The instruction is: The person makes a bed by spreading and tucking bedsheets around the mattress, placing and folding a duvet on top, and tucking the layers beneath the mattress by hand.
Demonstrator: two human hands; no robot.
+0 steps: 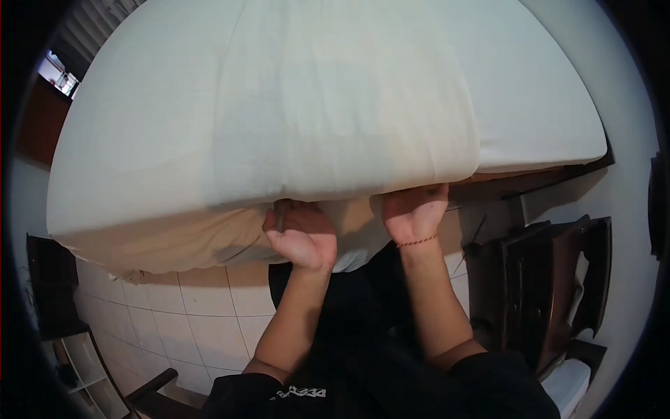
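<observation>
A pale sheet covers the bed and hangs over its near side. My left hand is palm up at the near edge, its fingers curled under the sheet's edge and partly hidden, the thumb at the cloth. To its right, my right hand, with a braided band at the wrist, is also palm up, and its fingertips go out of sight under the sheet. Right of it the white mattress shows beside the sheet's folded border.
Dark wooden furniture with drawers stands at the right. A shelf unit is at the lower left, near a dark wooden armrest. Pale floor tiles lie below the bed. A curtain hangs at the upper left.
</observation>
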